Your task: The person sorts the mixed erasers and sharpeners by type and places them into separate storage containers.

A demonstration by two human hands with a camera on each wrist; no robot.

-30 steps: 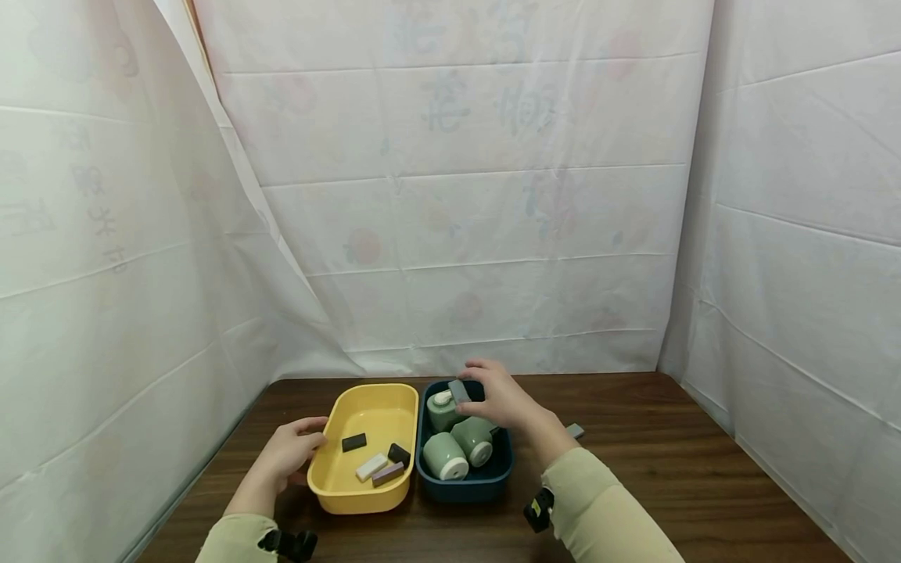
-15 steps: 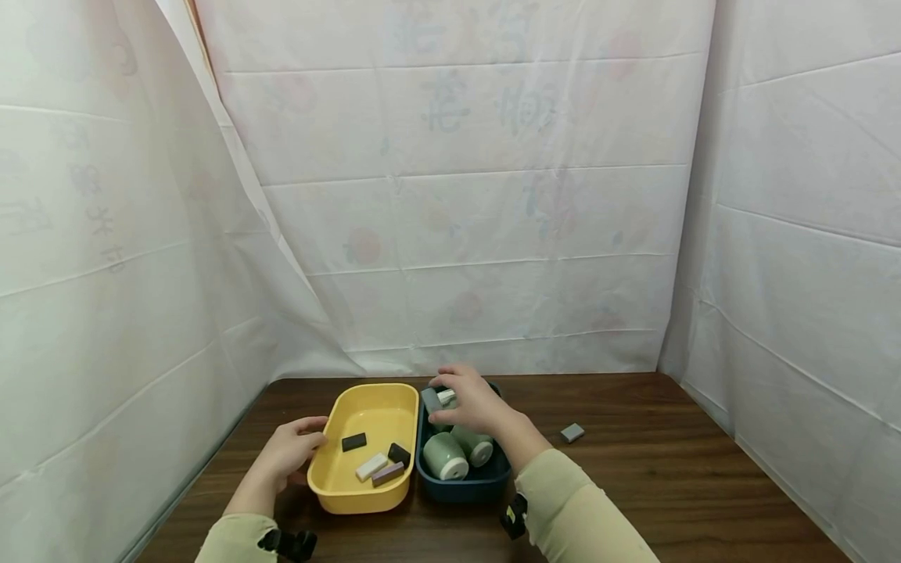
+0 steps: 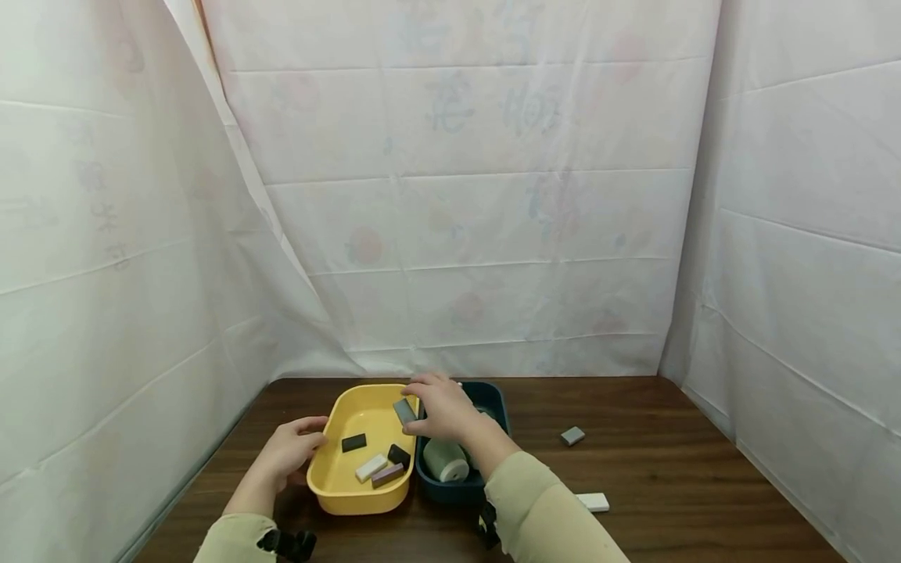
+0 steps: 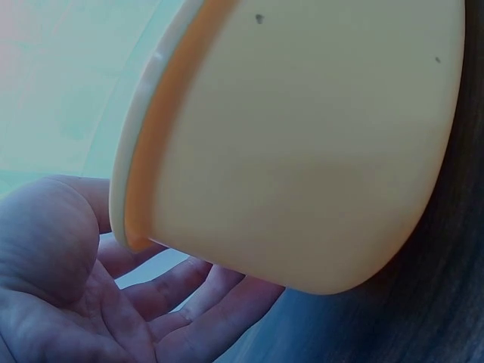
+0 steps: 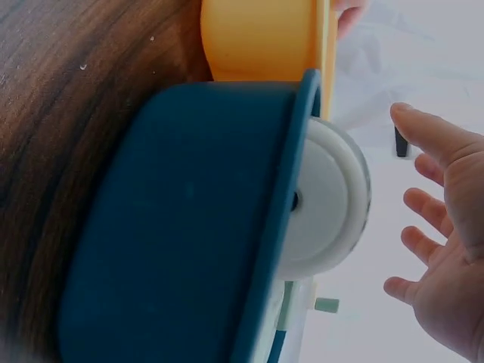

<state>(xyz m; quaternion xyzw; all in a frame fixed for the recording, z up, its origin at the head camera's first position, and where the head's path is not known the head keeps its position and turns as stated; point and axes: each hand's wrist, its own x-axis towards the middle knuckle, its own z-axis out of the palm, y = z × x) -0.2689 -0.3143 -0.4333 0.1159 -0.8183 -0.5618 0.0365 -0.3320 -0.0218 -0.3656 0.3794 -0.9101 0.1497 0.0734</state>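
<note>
A small grey rectangular block [image 3: 404,411] is pinched between the thumb and fingers of my right hand [image 3: 442,408], over the right rim of a yellow tray [image 3: 338,494]. In the right wrist view the block [image 5: 401,142] looks dark beside the thumb tip. My left hand [image 3: 290,451] holds the tray's left side, thumb at the rim; in the left wrist view its fingers pass behind the wall [image 4: 302,151]. Inside the tray lie black blocks [image 3: 354,442], a white block [image 3: 371,467] and a purple block [image 3: 388,475].
Right against the tray stands a dark blue bin [image 3: 454,493] with green containers [image 3: 445,460], partly hidden by my right arm. On the brown table [image 3: 662,461] to the right lie another grey block [image 3: 572,435] and a white block [image 3: 594,502]. White cloth [image 3: 493,234] hangs behind.
My right hand has moved left with the grey block, from over the blue bin to the yellow tray's rim. The white block on the table has come out from behind the sleeve.
</note>
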